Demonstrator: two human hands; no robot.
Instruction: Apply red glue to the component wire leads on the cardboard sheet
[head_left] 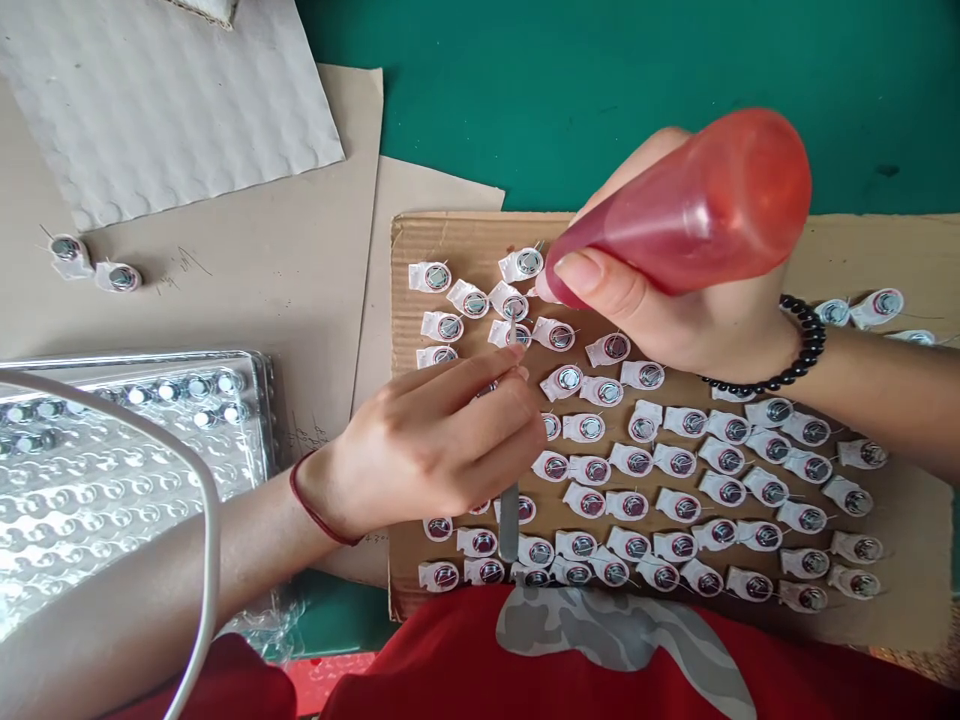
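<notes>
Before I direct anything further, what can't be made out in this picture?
In the head view:
Metal tool: middle hidden by the left hand.
Right hand: most fingers hidden behind the red bottle.
Clear tray: cut off by the left edge.
Scribbled marks: too faint to read.

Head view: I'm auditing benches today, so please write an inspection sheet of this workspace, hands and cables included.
Surface: green tabletop, partly covered by brown cardboard.
Job's things: red bottle, flat metal tool, small round parts with white tabs in loose rows.
Clutter: grey dimpled sheet; clear plastic tray, partly filled; two loose parts.
Hands: left hand holds the flat metal tool; right hand grips the red bottle.
Cables: white cable crosses the left forearm in view; ends out of frame.
Surroundings: red clothing at bottom edge; other people, nothing seen.
</notes>
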